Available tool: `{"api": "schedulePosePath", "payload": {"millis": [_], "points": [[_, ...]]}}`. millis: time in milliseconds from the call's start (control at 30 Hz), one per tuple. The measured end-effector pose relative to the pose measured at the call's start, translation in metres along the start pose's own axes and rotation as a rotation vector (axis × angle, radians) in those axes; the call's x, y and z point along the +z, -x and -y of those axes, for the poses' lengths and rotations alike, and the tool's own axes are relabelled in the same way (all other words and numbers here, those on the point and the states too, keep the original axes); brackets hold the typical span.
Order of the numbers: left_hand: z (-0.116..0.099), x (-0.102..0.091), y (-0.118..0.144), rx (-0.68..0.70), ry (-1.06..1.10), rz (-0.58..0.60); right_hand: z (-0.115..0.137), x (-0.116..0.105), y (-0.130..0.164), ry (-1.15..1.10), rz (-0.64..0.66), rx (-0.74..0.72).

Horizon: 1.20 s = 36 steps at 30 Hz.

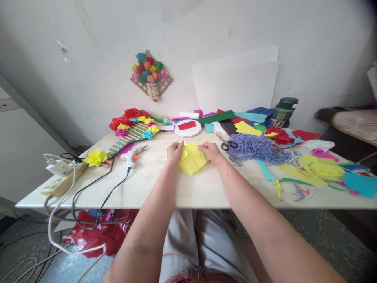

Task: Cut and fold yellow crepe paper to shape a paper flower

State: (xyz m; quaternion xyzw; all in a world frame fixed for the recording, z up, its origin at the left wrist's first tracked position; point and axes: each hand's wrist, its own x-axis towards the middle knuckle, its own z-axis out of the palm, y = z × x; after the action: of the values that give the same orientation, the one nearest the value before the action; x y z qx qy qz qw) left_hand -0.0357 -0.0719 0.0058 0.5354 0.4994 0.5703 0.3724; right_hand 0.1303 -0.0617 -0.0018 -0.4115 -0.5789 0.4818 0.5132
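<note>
Yellow paper [193, 159], layered: over the tabletop [143, 182], inward of its front edge's middle; one corner points toward that edge, long axis unclear. Left hand [174, 152] pinches one side; right hand [212, 153], the other.

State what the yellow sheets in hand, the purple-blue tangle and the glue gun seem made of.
Yellow sheets: probably thin matte paper, perhaps crepe, from the soft creases. Purple-blue tangle: likely dull yarn, from its loose looping strands. Glue gun: body probably smooth white plastic, from its moulded shape.
</note>
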Motion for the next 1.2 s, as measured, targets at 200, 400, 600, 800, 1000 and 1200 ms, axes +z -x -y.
{"api": "schedulePosePath", "payload": {"millis": [200, 400, 600, 800, 1000, 1200], "points": [[-0.003, 0.002, 0.002, -0.011, -0.008, -0.011, -0.002, -0.001, -0.001, -0.006, 0.003, -0.005], [-0.005, 0.001, 0.005, -0.029, 0.063, 0.080, 0.000, 0.000, 0.000, -0.056, 0.060, 0.031], [-0.001, 0.003, 0.002, -0.059, -0.007, 0.093, -0.001, 0.000, 0.001, -0.084, 0.104, 0.020], [0.007, 0.001, -0.007, -0.068, 0.002, -0.073, 0.000, 0.000, 0.001, -0.131, 0.075, 0.081], [0.006, 0.001, -0.006, -0.033, 0.024, -0.089, -0.004, 0.000, -0.002, -0.116, 0.081, 0.078], [0.000, -0.001, 0.002, 0.032, -0.087, -0.027, -0.004, -0.002, -0.002, -0.081, 0.044, 0.081]]}}
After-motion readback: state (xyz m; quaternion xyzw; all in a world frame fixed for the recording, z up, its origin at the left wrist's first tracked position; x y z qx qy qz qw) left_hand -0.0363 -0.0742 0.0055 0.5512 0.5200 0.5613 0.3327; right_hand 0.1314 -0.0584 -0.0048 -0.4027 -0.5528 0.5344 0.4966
